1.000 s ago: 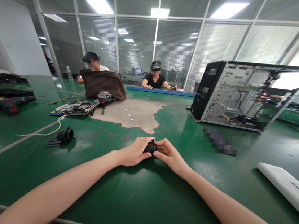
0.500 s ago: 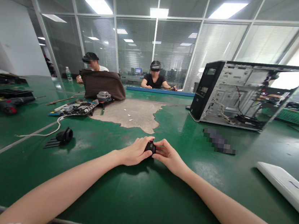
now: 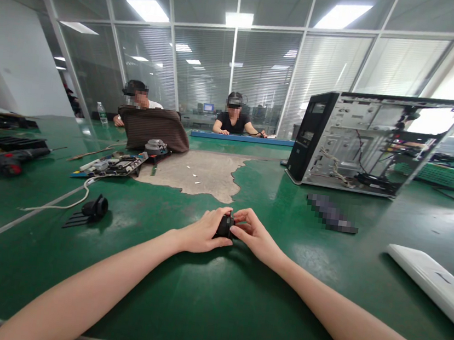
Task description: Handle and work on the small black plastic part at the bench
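A small black object [image 3: 226, 227] sits between my two hands above the green table [image 3: 211, 300], near its middle. My left hand [image 3: 205, 231] is wrapped round its left side, thumb in front and fingers behind. From the right, my right hand [image 3: 253, 233] grips the edge of the same object with curled fingers and thumb. What exactly the object is cannot be made out. Left of my hands lies a black part with long prongs [image 3: 92, 210].
An open computer case [image 3: 315, 139] stands at the back right, with a white box [image 3: 436, 286] in front. Circuit boards [image 3: 114, 165], a brown cloth-covered thing [image 3: 153, 128] and a power drill [image 3: 15, 159] lie left. Two people [image 3: 233, 121] sit across the table.
My left thumb has shifted lower on the black object, and more of its front shows. Both hands stay in nearly the same place around it. The view has shifted slightly.
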The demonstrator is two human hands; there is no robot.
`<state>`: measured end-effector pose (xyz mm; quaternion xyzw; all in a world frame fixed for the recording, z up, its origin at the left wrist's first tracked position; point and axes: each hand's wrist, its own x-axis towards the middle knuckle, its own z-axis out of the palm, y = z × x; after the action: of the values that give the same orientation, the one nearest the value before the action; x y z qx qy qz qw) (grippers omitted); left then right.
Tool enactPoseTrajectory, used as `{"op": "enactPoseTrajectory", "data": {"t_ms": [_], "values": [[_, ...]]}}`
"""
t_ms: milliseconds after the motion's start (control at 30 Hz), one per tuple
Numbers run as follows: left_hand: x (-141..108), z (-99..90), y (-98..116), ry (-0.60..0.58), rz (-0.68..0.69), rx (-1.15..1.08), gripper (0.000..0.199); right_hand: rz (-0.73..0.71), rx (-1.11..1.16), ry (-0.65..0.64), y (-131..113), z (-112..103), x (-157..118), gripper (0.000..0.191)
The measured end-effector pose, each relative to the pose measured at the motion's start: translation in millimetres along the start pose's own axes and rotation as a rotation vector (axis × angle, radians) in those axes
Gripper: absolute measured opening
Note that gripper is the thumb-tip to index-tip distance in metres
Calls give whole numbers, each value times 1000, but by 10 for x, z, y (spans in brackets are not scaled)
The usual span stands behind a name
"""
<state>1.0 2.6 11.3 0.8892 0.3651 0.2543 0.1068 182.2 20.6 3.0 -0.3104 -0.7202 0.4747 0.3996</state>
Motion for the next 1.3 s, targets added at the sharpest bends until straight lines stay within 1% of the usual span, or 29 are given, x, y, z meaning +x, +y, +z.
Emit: {"op": "enactPoseTrajectory", "data": {"t_ms": [100,167,267,333,433,567,700,833,933,1033,1133,1200,1300], "values": [[-3,12,3,4,-18,1,63,26,-9,-39,-3,-11,-7,27],[-5,16,3,1,-24,5,63,-1,-10,-84,-12,-26,-29,25],[-8,16,-1,-3,-27,7,63,-45,9,-128,-22,-41,-56,27],[-9,14,-6,-3,-32,2,63,-43,11,-122,-19,-39,-54,24],[-5,18,-24,-10,-39,-13,63,-23,2,-78,5,-24,-20,20],[15,40,-74,-16,-105,-45,64,-19,-22,-42,59,-15,29,23],[35,54,-109,-34,-195,-94,63,-35,-74,-57,84,-45,30,23],[36,50,-109,-36,-191,-125,61,-6,-31,-109,70,-68,7,27],[25,44,-104,-33,-186,-132,61,-17,-16,-98,56,-59,0,22],[12,29,-77,-27,-177,-187,61,-25,-25,-62,24,-36,3,18],[1,0,-10,1,-201,-320,53,-10,-7,-50,-40,-14,1,24],[-4,-19,43,42,-217,-372,51,-7,-3,-43,-89,-8,-8,28],[-9,-27,95,58,-220,-410,49,-2,-7,-58,-149,-9,-38,26]]}}
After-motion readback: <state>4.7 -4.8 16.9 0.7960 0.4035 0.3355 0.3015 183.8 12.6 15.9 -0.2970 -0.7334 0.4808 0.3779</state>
